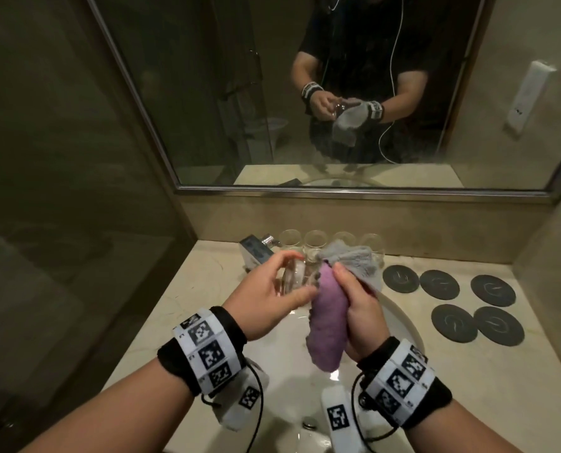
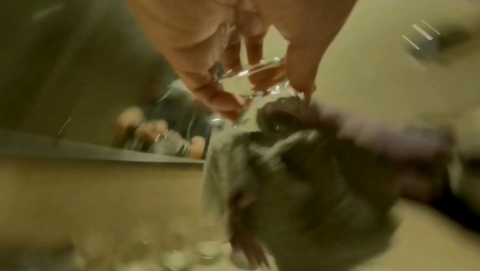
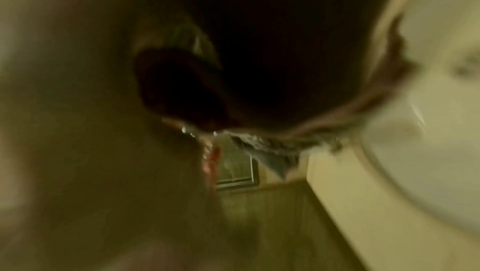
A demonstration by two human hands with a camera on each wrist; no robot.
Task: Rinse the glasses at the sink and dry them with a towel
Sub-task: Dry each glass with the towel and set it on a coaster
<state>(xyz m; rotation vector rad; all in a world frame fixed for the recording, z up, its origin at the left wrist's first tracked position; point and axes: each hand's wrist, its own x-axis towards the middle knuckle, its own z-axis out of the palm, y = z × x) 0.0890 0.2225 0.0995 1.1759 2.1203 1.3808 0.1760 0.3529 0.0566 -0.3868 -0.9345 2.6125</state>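
Presently the left hand grips a clear glass above the sink, while the right hand clutches the towel against it: drying is underway. Several glasses wait behind the sink, whether rinsed I cannot tell.

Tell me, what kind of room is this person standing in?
Most likely a hotel-style bathroom: a wall mirror hangs above a stone counter with a sunken sink, and a row of glasses stands beside round coasters.
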